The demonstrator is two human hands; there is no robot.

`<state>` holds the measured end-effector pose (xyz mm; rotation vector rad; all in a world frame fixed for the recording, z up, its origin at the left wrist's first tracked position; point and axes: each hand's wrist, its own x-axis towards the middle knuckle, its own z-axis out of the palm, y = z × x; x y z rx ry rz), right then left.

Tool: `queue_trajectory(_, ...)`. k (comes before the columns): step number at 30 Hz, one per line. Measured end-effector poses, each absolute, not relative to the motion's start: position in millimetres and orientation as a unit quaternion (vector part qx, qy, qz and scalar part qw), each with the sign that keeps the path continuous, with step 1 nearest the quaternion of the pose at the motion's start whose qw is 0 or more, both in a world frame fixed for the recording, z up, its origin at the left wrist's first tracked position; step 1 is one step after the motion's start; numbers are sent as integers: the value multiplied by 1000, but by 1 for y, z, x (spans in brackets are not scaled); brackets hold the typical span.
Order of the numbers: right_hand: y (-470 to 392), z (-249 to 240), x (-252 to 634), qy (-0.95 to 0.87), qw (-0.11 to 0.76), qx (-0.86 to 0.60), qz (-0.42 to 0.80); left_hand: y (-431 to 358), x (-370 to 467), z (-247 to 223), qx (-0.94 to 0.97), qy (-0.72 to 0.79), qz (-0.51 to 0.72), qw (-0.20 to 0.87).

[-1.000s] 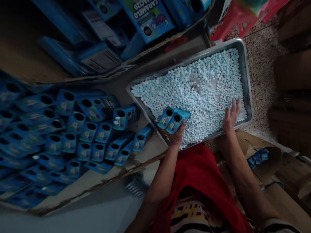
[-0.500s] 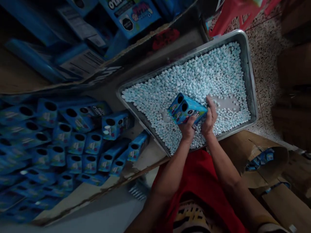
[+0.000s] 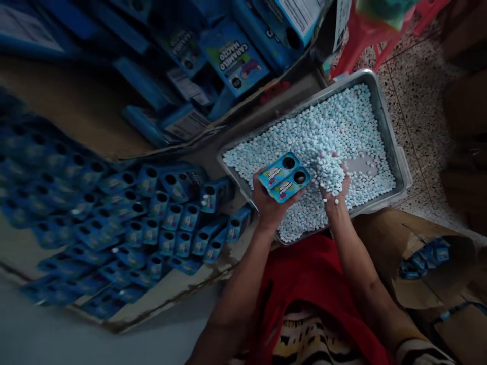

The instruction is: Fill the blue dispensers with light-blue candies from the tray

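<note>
Two blue candy boxes (image 3: 284,183), each with a dark round hole at one end, lie side by side in my left hand (image 3: 268,215). My fingers wrap around them from below and the left, over the near left part of the metal tray (image 3: 401,175). Small pale blue and white candies (image 3: 289,126) cover most of the tray's bottom. To the right of the boxes, my right hand (image 3: 341,193) is cupped palm up, holding a heap of these candies (image 3: 330,171). The heap hides most of its fingers.
Rows of blue candy boxes (image 3: 175,215) stand on the table at the left, hole ends up. A large carton above holds more blue boxes (image 3: 236,58). At right are an open cardboard box (image 3: 371,230) with blue packs (image 3: 426,258) and a red stool (image 3: 350,48).
My right hand has let go of the boxes and scooped up candies. My left hand has turned the boxes, so their holes now face right, toward my right hand. The view has shifted left.
</note>
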<state>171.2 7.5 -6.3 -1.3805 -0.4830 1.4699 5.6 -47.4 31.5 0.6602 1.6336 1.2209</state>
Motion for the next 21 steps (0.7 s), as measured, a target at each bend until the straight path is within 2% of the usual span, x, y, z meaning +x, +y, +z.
queue_trajectory(3, 4, 15, 176, -95, 534, -534, 648, -42, -25, 18, 375, 689, 445, 431)
queue_trajectory(5, 2, 34, 176, -95, 536, -521, 658, -40, -32, 11, 405, 687, 427, 426)
queue_trajectory(12, 10, 88, 156, -251, 541, -505, 624, -45, -29, 11, 497, 644, 418, 405)
queue_trajectory(17, 12, 93, 143, -391, 497, -518, 576, -49, -31, 14, 523, 632, 400, 408)
queue_trajectory(21, 14, 89, 137, -446, 498, -519, 532, -49, -30, 14, 509, 640, 392, 423)
